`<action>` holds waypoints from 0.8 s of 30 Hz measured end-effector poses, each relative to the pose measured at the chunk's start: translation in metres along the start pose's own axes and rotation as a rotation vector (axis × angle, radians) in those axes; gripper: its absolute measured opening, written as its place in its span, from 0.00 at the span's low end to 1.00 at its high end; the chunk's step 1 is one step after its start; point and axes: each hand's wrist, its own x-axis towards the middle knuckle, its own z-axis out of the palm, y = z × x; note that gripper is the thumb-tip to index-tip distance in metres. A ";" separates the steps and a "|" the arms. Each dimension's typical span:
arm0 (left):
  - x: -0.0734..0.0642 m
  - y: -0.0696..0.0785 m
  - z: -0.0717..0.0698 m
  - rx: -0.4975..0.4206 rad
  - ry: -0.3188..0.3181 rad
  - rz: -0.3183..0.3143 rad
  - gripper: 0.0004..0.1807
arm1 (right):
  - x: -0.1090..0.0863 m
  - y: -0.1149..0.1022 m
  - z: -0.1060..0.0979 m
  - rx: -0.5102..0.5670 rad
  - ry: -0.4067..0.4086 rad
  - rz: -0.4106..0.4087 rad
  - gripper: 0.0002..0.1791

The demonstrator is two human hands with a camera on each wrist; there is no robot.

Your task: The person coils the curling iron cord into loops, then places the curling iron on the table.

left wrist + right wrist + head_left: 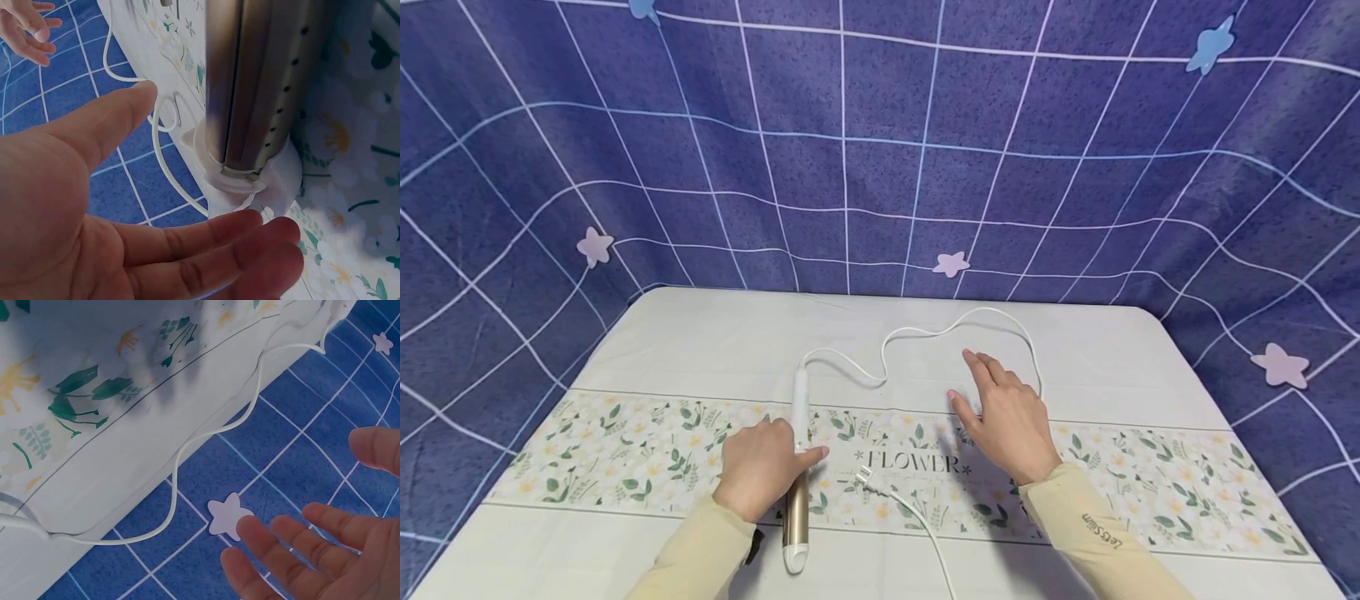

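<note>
A white-and-gold hair iron [797,512] lies lengthwise on the table, its white handle toward the back. Over its middle is my left hand [760,467], thumb out across the iron. In the left wrist view that hand's fingers [187,244] are loosely extended beside the gold barrel [250,81] and white handle, not wrapped round them; whether they touch is unclear. My right hand [1011,421] hovers over the table at the right, fingers spread, holding nothing. The white cord [917,332] runs behind it; the plug [867,477] lies between the hands.
A white tablecloth [722,333] with a flowered band [647,442] covers the table. Behind and at both sides hangs a blue gridded curtain [880,183] with star shapes. More cord [928,529] trails from the plug to the near edge.
</note>
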 end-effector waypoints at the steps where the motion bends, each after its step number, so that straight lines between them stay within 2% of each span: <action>1: -0.001 0.000 0.000 0.000 -0.006 -0.004 0.30 | 0.000 0.000 0.000 -0.004 -0.001 0.000 0.34; 8: -0.003 0.001 0.002 -0.018 -0.042 -0.035 0.32 | 0.000 0.000 0.000 -0.004 0.003 -0.001 0.33; 19: -0.008 0.000 0.015 -0.067 -0.013 -0.038 0.32 | 0.000 -0.003 0.001 0.016 0.004 -0.007 0.33; 24: -0.009 -0.002 0.019 -0.076 0.003 -0.045 0.42 | 0.001 -0.005 0.001 0.019 -0.012 0.001 0.33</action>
